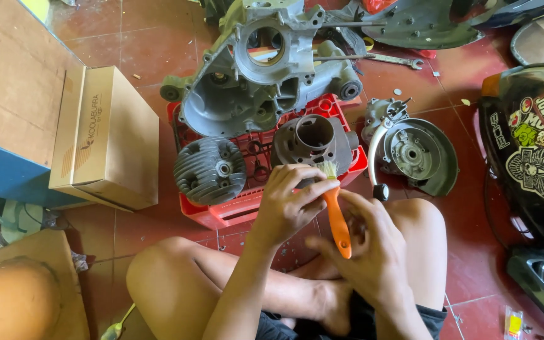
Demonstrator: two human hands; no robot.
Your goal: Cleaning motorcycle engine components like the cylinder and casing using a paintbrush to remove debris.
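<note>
brush (335, 211) with orange handle sits between both hands above the lap, bristles up toward the grey cylinder (315, 143) on the red crate (234, 211). left hand (288, 204) curls around something hidden; right hand (369, 249) grips the handle.

The person's two hands, the left hand (284, 204) and the right hand (366, 242) near the middle of the frame, are bare: no gloves, rings, watch or wristbands show on them, and both forearms are uncovered with no sleeve reaching into view. Both legs are bare from the knee down, and the one foot that shows at lower centre has no shoe or sock. The only clothing in view is a pair of dark shorts (432, 318), their hem showing at the bottom edge of the frame, lower right of centre.
</note>
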